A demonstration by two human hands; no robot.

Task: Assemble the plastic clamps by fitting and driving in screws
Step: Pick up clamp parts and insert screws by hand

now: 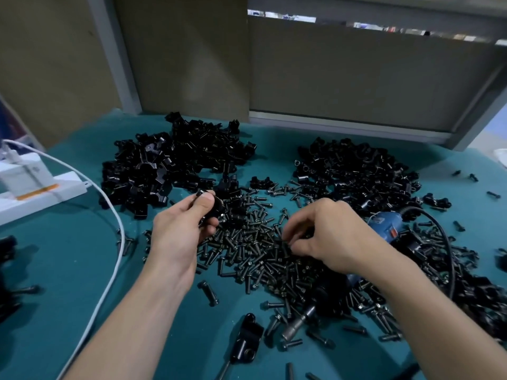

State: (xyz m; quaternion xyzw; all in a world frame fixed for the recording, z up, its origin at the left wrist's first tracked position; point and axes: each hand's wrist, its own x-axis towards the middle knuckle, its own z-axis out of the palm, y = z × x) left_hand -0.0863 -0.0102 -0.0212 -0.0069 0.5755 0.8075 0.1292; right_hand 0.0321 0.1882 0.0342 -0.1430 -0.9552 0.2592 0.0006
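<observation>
left hand [181,231] grips a black plastic clamp [215,205] in curled fingers; right hand [332,237] pinches into the screw pile [247,248] on the teal table [68,256], hold unclear.

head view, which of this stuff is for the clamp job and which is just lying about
For the job: clamp piece in the left hand; screw pile under the right hand; left clamp pile; right clamp pile; blue driver.
Lying about: white cable; white box at left; cardboard panels behind.
</observation>
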